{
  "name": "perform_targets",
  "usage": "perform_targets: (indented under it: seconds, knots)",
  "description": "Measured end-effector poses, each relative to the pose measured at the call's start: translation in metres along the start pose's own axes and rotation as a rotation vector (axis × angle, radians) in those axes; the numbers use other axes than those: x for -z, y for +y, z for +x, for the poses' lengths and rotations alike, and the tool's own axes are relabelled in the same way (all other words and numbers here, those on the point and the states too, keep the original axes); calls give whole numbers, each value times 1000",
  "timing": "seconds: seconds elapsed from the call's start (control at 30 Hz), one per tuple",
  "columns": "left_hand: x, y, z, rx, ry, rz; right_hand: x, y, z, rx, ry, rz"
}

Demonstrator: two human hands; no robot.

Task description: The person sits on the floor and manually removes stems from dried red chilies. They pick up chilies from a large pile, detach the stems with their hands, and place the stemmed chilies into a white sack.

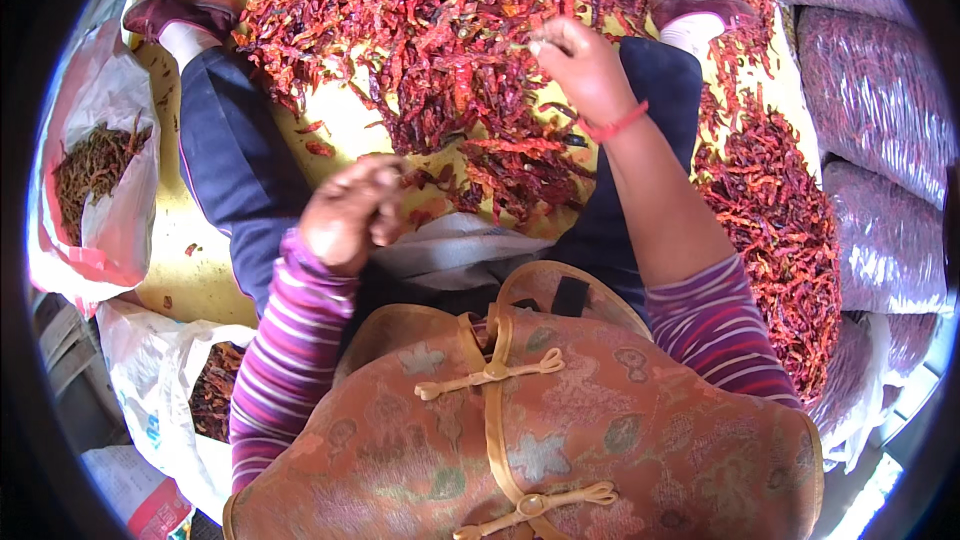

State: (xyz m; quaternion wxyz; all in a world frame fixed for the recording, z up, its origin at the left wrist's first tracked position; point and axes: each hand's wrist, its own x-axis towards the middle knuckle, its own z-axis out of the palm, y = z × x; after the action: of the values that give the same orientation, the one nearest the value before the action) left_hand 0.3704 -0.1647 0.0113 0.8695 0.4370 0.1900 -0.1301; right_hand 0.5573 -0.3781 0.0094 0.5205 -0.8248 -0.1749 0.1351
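Note:
A large heap of dried red chili peppers [420, 22] spreads over a yellow sheet [202, 240] between my outstretched legs. My left hand [356, 210] is raised over the near edge of the heap, fingers curled; its fingertips are blurred, and I cannot tell if a pepper is between them. My right hand [574, 64], a red band at its wrist, is above the right part of the heap. Thumb and forefinger are pinched on a small pale greenish piece, likely a pepper stem [519, 46]. A smaller pile of peppers [510, 172] lies between the two hands, nearer my lap.
At the left stand an open plastic bag of brownish stems [97, 165] and a white bag [161, 382] with dried reddish pieces. Another chili pile [780, 240] lies beyond my right arm. Several filled clear bags [870, 97] are stacked along the right edge.

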Motion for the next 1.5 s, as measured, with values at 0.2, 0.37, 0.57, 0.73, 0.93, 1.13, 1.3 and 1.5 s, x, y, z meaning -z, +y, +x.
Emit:
perform_targets:
  seconds: [0.2, 0.37, 0.57, 0.73, 0.93, 1.13, 1.3, 1.5]
  knots:
    - [-57, -31, -6, 333, -120, -214, -39, -44, -117, 319, -156, -9]
    - [-39, -58, -21, 287, -152, -183, -48, -36, -156, 452, -322, -155]
    - [-38, -42, -28, 308, -130, 170, -35, -29, -133, 73, -297, 49]
    - [-36, -52, -17, 8, -213, 240, -52, -34, -119, 0, -514, 171]
    - [-30, -61, -17, -138, -238, 601, -60, -36, -118, -105, -585, 238]
    - [-37, -44, -34, 276, -312, 362, -52, -41, -141, -86, -521, 233]
    - [-40, -56, -43, 328, -375, 283, -50, -45, -161, -201, -463, 300]
    - [-51, -53, -46, -137, -510, 1050, -47, -47, -167, -533, -461, 557]
